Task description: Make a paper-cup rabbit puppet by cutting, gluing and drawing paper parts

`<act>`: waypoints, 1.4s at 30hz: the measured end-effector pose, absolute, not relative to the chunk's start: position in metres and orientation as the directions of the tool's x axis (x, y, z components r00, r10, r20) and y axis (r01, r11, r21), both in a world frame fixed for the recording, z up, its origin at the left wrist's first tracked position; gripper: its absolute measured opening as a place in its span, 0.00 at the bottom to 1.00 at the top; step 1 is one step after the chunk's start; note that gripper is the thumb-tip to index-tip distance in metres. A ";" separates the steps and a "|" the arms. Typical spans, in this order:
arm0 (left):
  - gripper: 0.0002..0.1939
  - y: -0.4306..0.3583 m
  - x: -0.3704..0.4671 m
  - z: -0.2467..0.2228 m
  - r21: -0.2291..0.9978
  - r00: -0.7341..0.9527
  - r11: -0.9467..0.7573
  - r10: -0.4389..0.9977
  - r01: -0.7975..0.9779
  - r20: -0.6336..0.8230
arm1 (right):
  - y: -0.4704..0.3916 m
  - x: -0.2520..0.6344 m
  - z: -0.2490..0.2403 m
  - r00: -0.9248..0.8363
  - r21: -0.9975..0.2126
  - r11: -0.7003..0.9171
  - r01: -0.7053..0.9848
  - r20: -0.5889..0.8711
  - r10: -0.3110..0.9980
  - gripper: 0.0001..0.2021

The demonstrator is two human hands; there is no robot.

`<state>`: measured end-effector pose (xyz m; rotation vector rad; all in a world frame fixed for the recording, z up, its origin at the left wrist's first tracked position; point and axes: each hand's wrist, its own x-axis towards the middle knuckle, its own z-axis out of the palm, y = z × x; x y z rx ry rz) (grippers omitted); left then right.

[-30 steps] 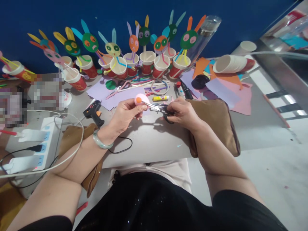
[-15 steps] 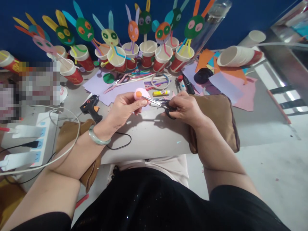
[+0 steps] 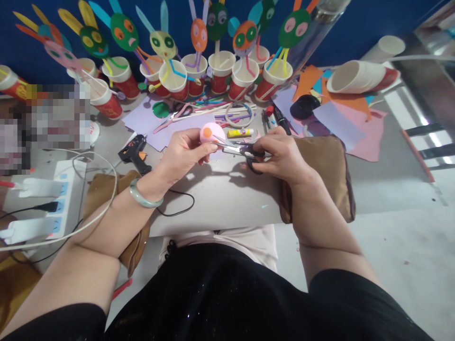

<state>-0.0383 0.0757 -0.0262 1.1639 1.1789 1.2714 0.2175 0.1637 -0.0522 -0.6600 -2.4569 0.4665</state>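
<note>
Trimming step: left hand [image 3: 185,154] pinched the pink disc [image 3: 212,133]; right hand [image 3: 280,156] gripped scissors [image 3: 241,150], blades at its edge. Next cut probably needed the disc turned.

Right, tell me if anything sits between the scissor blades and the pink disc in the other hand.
Nothing visible does. The left hand pinches the pink paper disc above the table, and the scissors in the right hand have their blade tips right at the disc's edge. The glue stick lies behind, clear of them.
</note>
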 end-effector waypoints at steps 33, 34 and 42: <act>0.03 0.074 -0.044 -0.019 0.999 -0.010 0.005 1.000 0.052 -0.004 | 0.166 0.223 -0.054 -0.711 -0.412 0.804 0.428 0.396 0.581 0.21; 0.02 0.074 -0.044 -0.019 0.998 -0.007 0.001 1.000 0.058 0.000 | 0.166 0.223 -0.054 -0.710 -0.414 0.804 0.426 0.398 0.581 0.21; 0.03 0.075 -0.045 -0.021 0.999 -0.002 0.017 1.000 0.046 -0.017 | 0.165 0.223 -0.052 -0.705 -0.430 0.795 0.428 0.392 0.591 0.23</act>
